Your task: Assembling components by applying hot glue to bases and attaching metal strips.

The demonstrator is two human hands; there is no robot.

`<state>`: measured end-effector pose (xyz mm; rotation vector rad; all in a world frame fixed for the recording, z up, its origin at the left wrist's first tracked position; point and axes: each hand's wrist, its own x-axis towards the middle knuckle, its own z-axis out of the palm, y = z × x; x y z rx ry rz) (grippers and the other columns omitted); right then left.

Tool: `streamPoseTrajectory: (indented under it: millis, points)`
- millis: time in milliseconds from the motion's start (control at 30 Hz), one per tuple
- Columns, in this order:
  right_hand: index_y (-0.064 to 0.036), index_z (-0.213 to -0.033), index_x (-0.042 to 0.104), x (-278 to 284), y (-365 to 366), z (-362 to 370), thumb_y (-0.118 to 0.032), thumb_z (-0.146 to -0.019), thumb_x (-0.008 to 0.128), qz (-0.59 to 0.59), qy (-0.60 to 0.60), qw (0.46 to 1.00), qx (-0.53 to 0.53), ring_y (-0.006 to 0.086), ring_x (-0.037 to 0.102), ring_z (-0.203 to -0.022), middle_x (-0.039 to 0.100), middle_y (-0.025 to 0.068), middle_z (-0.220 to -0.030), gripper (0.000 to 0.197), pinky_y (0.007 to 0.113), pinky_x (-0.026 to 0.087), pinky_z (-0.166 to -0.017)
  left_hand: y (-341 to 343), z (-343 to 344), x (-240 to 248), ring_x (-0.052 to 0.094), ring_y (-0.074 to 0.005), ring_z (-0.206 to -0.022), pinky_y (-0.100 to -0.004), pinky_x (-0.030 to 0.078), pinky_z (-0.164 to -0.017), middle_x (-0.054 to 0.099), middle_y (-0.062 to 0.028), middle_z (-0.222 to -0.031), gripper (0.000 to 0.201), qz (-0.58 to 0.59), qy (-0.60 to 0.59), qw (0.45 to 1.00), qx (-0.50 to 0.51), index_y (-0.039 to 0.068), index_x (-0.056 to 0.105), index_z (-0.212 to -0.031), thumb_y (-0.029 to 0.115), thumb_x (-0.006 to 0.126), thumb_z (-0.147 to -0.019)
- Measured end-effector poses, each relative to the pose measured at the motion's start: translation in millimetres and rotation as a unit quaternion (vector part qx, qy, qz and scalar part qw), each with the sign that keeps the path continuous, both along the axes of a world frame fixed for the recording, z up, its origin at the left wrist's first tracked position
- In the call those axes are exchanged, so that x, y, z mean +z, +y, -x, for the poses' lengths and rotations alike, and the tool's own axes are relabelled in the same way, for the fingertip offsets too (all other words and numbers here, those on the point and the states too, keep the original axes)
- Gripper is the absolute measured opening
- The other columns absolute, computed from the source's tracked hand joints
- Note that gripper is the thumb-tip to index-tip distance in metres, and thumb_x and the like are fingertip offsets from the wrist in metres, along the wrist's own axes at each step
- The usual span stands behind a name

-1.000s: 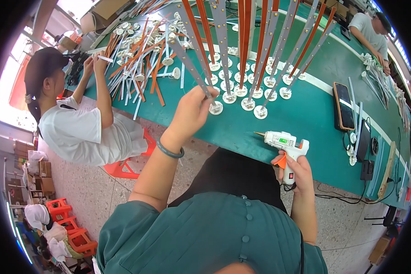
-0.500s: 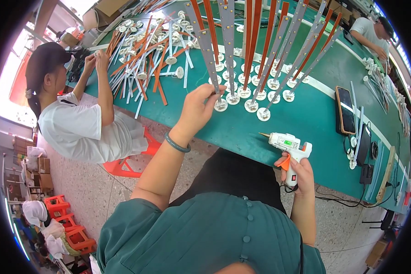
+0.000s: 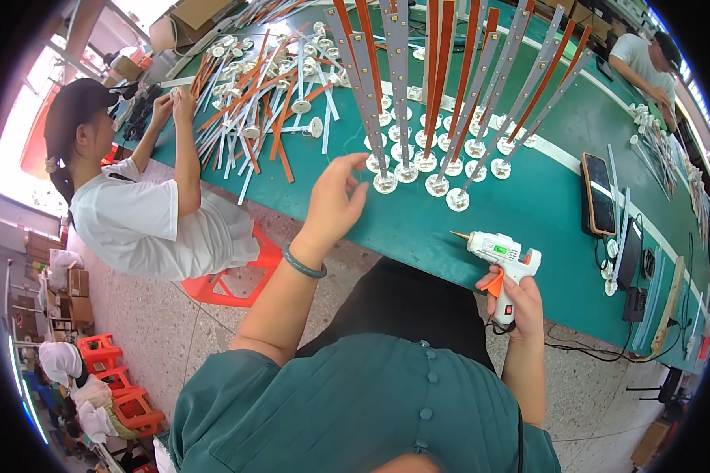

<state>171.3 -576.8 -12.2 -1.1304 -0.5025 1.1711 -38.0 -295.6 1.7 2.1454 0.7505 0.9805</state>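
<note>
Holding the white glue gun (image 3: 503, 256) in your right hand (image 3: 513, 298), you have the fingers clamped round its grip and one finger on the orange trigger, nozzle pointing left over the green table (image 3: 528, 213). Your left hand (image 3: 335, 201) hovers just beside the nearest upright strip (image 3: 371, 94), fingers spread apart and gripping nothing; it sits close to that strip's round white base (image 3: 385, 183) without touching it, as far as can be told.

Progress, judged from the layout: a cluster of strips, some grey and some orange, stands upright on round bases ahead of you, so that portion appears assembled. To your left a loose pile of strips (image 3: 252, 102) lies flat on the table in front of a seated co-worker in a white shirt (image 3: 134, 221), which suggests a good share remains. Whether glue has been applied to the nearest base cannot be told.

Containers: a cardboard box (image 3: 189, 16) sits at the far table edge, contents not visible. Orange crates (image 3: 106, 355) stand on the floor at lower left; what they hold is unclear.
</note>
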Motion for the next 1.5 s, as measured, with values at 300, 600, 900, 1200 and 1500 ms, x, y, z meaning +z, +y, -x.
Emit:
streamPoseTrajectory:
  millis: [300, 600, 900, 1200, 1500]
  points:
    - [0.0061, -0.114, 0.051, 0.1, -1.1, 1.4, -0.017, -0.092, 0.05, -0.011, -0.003, 1.0, -0.005, 0.0168, 0.059, -0.056, 0.065, 0.023, -0.094, 0.032, 0.025, 0.048, -0.051, -20.2, 0.8, -8.0, 0.062, -0.0208, -0.072, -0.0316, 0.05, -0.067, 0.065, -0.0098, -0.082, 0.021, 0.018, 0.077, 0.997, -0.022, 0.006, 0.068, -0.098, 0.001, 0.068, -0.077]
    - [0.0069, -0.115, 0.049, -1.4, -4.8, 1.5, -0.018, -0.092, 0.051, -0.021, -0.002, 1.0, -0.006, 0.0166, 0.058, -0.054, 0.064, 0.0229, -0.094, 0.034, 0.023, 0.047, -0.049, -77.1, 34.8, -10.6, 0.06, -0.0275, -0.084, -0.0365, 0.049, -0.073, 0.062, -0.0093, -0.085, 0.015, -0.052, 0.137, 0.928, -0.343, 0.008, 0.066, -0.098, 0.011, 0.065, -0.083]
    - [0.0066, -0.113, 0.048, -7.5, -4.6, -1.7, -0.026, -0.089, 0.056, -0.068, 0.01, 0.997, -0.016, 0.017, 0.057, -0.05, 0.062, 0.0224, -0.09, 0.041, 0.024, 0.046, -0.042, 44.3, 161.0, 17.5, 0.038, -0.0073, -0.057, -0.026, 0.034, -0.052, 0.043, -0.0005, -0.058, 0.03, -0.046, 0.053, 0.955, 0.289, 0.0, 0.05, -0.064, 0.012, 0.067, -0.085]
    - [0.0054, -0.114, 0.047, -9.7, -6.5, 0.7, -0.026, -0.091, 0.055, -0.079, 0.005, 0.995, -0.064, 0.0169, 0.056, -0.049, 0.061, 0.0226, -0.09, 0.04, 0.025, 0.047, -0.042, 145.9, 45.8, -11.1, 0.054, -0.0305, -0.093, -0.0408, 0.045, -0.08, 0.055, -0.0084, -0.093, 0.019, -0.333, 0.236, 0.893, 0.19, 0.012, 0.069, -0.091, 0.009, 0.067, -0.073]
    - [0.0046, -0.114, 0.048, -10.9, -6.3, -3.2, -0.027, -0.091, 0.056, -0.103, 0.057, 0.992, -0.039, 0.0175, 0.057, -0.048, 0.062, 0.0225, -0.09, 0.041, 0.024, 0.045, -0.041, 95.6, 71.1, 18.8, 0.06, -0.0168, -0.067, -0.0257, 0.047, -0.058, 0.065, -0.0063, -0.085, 0.019, -0.086, 0.073, 0.987, 0.114, 0.006, 0.066, -0.104, 0.005, 0.056, -0.087]
